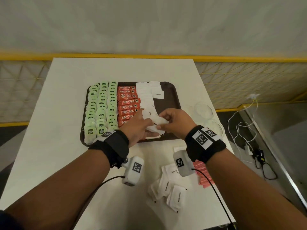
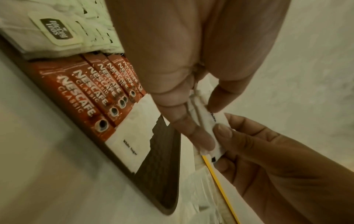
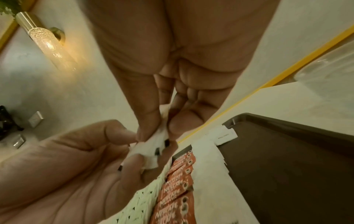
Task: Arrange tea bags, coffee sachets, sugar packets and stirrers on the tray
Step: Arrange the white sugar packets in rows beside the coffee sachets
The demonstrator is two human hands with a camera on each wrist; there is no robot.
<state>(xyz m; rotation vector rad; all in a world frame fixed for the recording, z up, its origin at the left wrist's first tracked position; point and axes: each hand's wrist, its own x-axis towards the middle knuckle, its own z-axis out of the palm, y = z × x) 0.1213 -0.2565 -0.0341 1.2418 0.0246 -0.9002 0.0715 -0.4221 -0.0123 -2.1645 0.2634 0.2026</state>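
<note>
Tray (image 1: 172,90): dark brown, on the white table (image 1: 66,77), its near edge just ahead of both wrists.
Tea bags (image 1: 99,107): pale green, in three columns filling the tray's left part, from far edge to near edge.
Coffee sachets (image 1: 128,103): red Nescafe sticks stacked in one column, just right of the tea bags.
Sugar packets on tray (image 1: 146,95): white, overlapping in a column right of the coffee, with a few more at the far right corner; the rest of the tray's right side shows bare brown.
Held sugar packets (image 1: 155,124): a small white bunch above the tray's near middle, shared between both hands.
Left hand (image 1: 141,128): thumb and fingers pinch the bunch from the left.
Right hand (image 1: 174,120): thumb and fingertips pinch the same bunch from the right.
Loose sugar packets (image 1: 167,188): white, scattered on the table near the person, below the right wrist.
Pink sticks (image 1: 202,173): a bundle on the table just right of the loose packets, partly hidden by the wrist camera; whether these are stirrers I cannot tell.
Glass bowls (image 1: 204,110): clear, on the table right of the tray.
</note>
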